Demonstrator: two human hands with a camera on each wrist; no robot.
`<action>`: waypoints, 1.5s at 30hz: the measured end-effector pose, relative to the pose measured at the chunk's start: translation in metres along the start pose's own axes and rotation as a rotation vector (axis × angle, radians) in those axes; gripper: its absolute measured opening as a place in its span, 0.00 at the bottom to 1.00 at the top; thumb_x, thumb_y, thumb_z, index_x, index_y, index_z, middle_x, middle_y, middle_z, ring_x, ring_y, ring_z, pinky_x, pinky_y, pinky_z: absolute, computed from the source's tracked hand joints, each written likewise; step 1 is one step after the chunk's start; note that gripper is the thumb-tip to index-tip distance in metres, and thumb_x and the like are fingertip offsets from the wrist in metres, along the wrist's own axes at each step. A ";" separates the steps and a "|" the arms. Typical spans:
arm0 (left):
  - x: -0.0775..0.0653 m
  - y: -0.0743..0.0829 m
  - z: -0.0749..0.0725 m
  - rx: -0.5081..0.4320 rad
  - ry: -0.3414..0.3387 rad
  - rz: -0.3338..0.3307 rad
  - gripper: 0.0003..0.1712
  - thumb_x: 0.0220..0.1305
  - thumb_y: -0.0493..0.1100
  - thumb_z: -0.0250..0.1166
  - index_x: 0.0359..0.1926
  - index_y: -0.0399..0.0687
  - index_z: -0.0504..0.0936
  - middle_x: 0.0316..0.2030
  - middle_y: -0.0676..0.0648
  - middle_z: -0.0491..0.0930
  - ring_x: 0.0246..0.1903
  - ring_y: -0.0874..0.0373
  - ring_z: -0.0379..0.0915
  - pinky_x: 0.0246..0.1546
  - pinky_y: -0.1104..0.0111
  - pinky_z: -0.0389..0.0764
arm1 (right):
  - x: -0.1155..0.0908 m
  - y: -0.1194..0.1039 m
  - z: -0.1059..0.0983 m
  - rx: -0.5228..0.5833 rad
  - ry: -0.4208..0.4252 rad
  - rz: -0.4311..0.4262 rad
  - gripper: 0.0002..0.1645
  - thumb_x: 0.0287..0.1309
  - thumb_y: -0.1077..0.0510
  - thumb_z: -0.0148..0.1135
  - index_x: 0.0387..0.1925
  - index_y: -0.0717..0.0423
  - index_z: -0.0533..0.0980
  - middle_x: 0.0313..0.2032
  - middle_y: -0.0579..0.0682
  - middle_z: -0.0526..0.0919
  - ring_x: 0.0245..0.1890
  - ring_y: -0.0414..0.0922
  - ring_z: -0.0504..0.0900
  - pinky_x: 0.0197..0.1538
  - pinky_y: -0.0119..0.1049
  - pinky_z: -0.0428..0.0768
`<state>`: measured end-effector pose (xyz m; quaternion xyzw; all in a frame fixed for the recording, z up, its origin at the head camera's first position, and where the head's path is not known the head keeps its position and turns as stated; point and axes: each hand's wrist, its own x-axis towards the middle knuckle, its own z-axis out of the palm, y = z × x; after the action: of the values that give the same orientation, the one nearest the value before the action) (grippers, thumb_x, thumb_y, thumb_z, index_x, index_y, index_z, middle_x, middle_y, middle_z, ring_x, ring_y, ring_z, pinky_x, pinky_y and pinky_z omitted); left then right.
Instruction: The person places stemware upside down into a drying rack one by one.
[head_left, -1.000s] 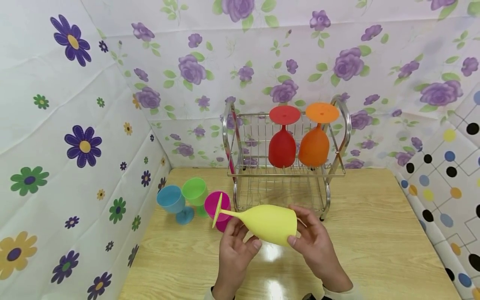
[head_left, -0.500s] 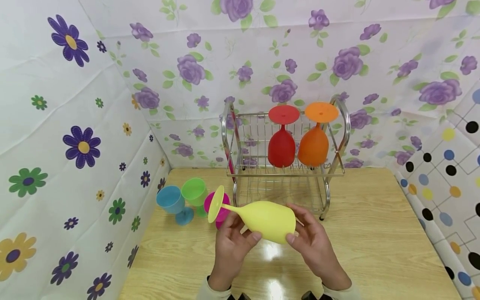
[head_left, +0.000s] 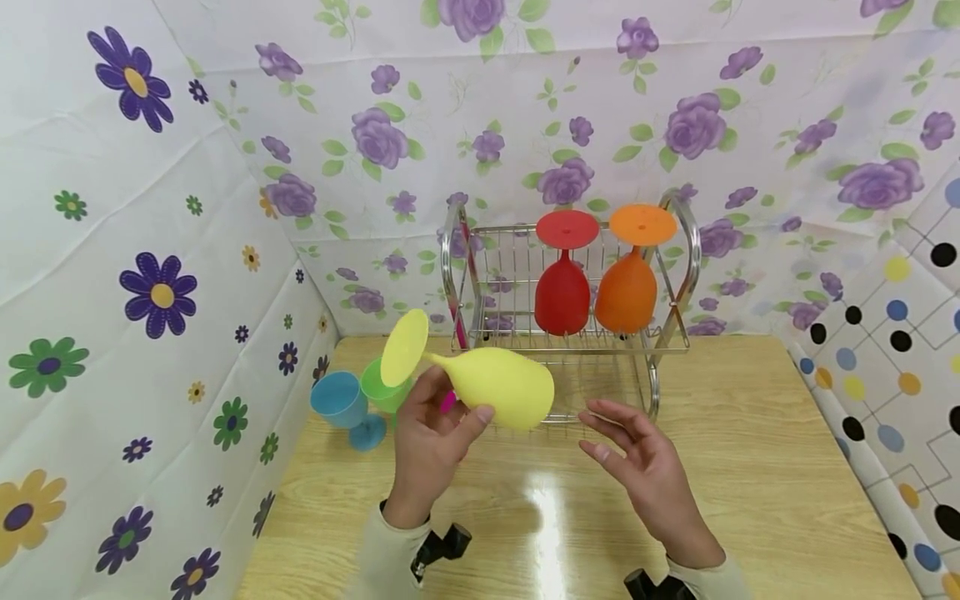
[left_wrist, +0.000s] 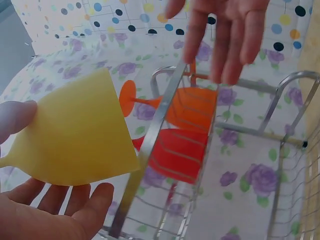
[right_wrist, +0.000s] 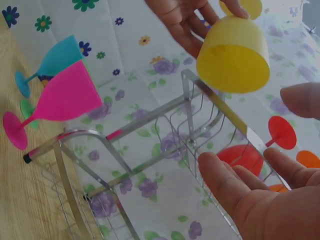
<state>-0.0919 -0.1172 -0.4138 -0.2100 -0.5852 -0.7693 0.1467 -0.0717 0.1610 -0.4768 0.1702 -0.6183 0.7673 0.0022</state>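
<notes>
My left hand (head_left: 435,437) grips a yellow goblet (head_left: 502,387) by the bowl near its stem, in front of the rack. The goblet is tilted on its side, foot up to the left, mouth toward the lower right. In the right wrist view its open mouth (right_wrist: 232,67) faces that camera. My right hand (head_left: 652,471) is apart from it, fingers spread and holding nothing. A red goblet (head_left: 562,296) and an orange goblet (head_left: 627,292) stand upside down on the upper tier of the metal rack (head_left: 570,350).
Left of the rack, a blue goblet (head_left: 341,400) and a green goblet (head_left: 385,385) stand upright on the wooden table (head_left: 735,467). A pink goblet (right_wrist: 70,95) beside them is mostly hidden behind my left hand in the head view. Patterned cloth walls (head_left: 480,100) enclose the table.
My right hand has let go of the yellow goblet and moved right, away from it. My left hand has carried the goblet up and left, toward the rack.
</notes>
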 end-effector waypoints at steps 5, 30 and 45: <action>0.027 0.013 -0.001 0.113 0.017 0.030 0.35 0.62 0.31 0.75 0.69 0.36 0.76 0.60 0.46 0.81 0.59 0.50 0.80 0.57 0.57 0.89 | 0.005 0.002 -0.012 -0.155 0.152 0.095 0.31 0.73 0.65 0.64 0.71 0.69 0.67 0.67 0.47 0.77 0.68 0.46 0.79 0.60 0.32 0.86; 0.121 -0.001 0.014 0.653 0.072 -0.075 0.39 0.64 0.46 0.77 0.74 0.47 0.75 0.67 0.47 0.79 0.64 0.51 0.76 0.64 0.53 0.84 | 0.034 0.048 -0.078 -0.723 0.443 0.199 0.29 0.73 0.55 0.66 0.70 0.60 0.74 0.65 0.64 0.75 0.67 0.63 0.76 0.64 0.46 0.86; 0.143 -0.023 0.027 1.000 0.002 -0.234 0.39 0.64 0.45 0.77 0.72 0.37 0.74 0.66 0.40 0.81 0.62 0.44 0.80 0.59 0.51 0.88 | 0.049 0.094 -0.093 -0.824 0.633 0.105 0.22 0.70 0.62 0.66 0.63 0.61 0.81 0.54 0.61 0.83 0.50 0.57 0.87 0.40 0.06 0.72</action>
<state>-0.2231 -0.0819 -0.3557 -0.0464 -0.9011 -0.4068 0.1426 -0.1618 0.2171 -0.5699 -0.1163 -0.8458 0.4732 0.2172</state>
